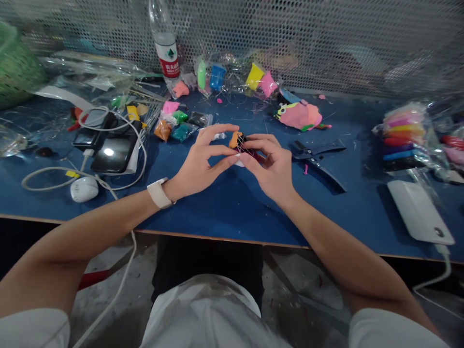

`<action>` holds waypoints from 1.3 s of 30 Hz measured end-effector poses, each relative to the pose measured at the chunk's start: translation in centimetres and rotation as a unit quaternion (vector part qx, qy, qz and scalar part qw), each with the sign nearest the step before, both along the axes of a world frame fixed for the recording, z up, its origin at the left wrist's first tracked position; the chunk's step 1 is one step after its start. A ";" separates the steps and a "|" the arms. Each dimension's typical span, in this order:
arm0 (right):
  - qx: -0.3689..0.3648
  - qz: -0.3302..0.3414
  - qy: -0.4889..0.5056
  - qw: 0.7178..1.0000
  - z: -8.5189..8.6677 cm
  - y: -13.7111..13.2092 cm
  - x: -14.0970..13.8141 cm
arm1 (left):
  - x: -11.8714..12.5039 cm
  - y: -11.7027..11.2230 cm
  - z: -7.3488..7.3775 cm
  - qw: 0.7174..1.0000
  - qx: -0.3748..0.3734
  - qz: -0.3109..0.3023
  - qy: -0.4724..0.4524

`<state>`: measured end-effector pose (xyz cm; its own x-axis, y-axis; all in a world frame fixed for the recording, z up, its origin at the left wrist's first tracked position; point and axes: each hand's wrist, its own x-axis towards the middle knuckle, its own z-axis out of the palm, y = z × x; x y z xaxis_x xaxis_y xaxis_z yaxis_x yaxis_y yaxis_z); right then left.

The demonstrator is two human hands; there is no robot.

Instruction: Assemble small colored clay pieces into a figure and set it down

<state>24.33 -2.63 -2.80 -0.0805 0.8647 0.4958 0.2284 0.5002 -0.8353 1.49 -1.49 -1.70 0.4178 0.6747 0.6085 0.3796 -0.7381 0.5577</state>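
Between my two hands, above the blue table, is a small clay figure [236, 140] with an orange part, a dark part crossed by pale lines and a white bit low down. The fingers and thumb of my right hand [270, 162] are closed around its dark right side, which they partly cover. My left hand [208, 157] grips it from the left, index finger at the orange top and thumb near the white bit. Beyond the hands, to the right, lies a pink and orange clay fish [299, 115] with a googly eye. Black pliers [314, 162] lie nearer my right hand.
Clay packets [181, 131] and a water bottle [167, 53] sit behind my left hand. A phone [115, 152], cables and a white plug [84, 189] are at left. Bagged clay sticks [404, 137] and a white power bank [420, 211] lie right. A perforated metal panel [326, 43] borders the back.
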 end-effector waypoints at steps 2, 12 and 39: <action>-0.005 0.010 0.014 1.000 -0.2 0.1 0.0 | 0.0 0.1 -0.2 1.000 0.014 0.010 0.011; -0.180 0.060 0.124 0.974 -0.2 0.7 -0.3 | -0.9 1.5 -0.3 0.990 0.109 0.001 0.091; -0.280 0.164 0.129 0.937 0.2 0.5 -0.1 | -2.7 2.6 1.8 0.975 0.097 -0.116 0.163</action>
<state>24.20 -2.17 -2.64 -0.3272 0.9449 0.0114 -0.1063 -0.0248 -0.9940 -1.16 1.07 0.07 0.7382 0.4242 0.5245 0.3240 -0.9049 0.2758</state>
